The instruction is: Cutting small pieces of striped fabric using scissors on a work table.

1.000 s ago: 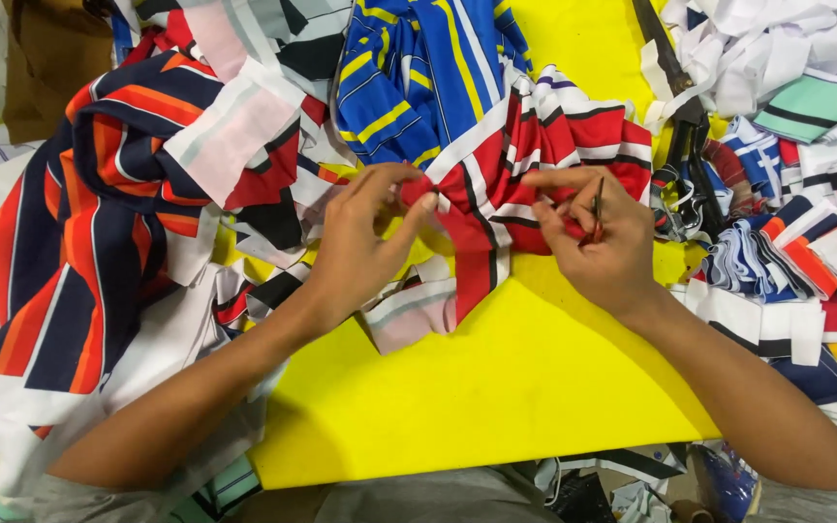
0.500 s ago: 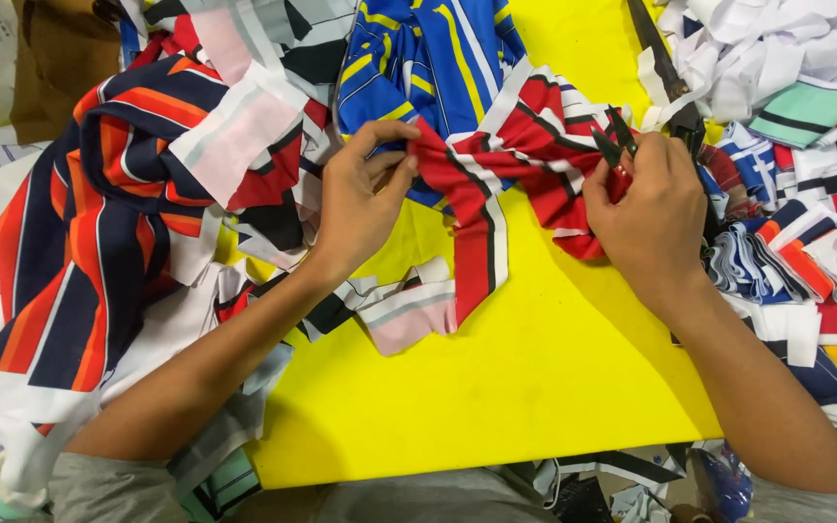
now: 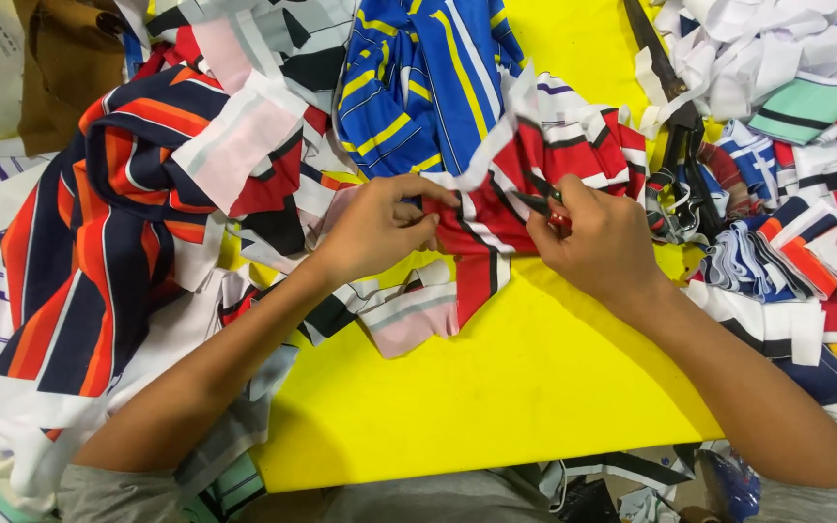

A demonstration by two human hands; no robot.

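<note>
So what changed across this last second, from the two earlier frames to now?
Both hands moved up the yellow table with the red striped fabric, which is now pulled more taut between them. The left hand still pinches its edge; the right hand still holds small red-handled snips against it. The surrounding fabric piles and big shears stayed put.

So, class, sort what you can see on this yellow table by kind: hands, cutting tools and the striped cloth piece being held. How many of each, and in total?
Hands: 2, left hand and right hand
Cutting tools: 2, small snips, big shears
Held red striped cloth: 1
Total: 5
</note>
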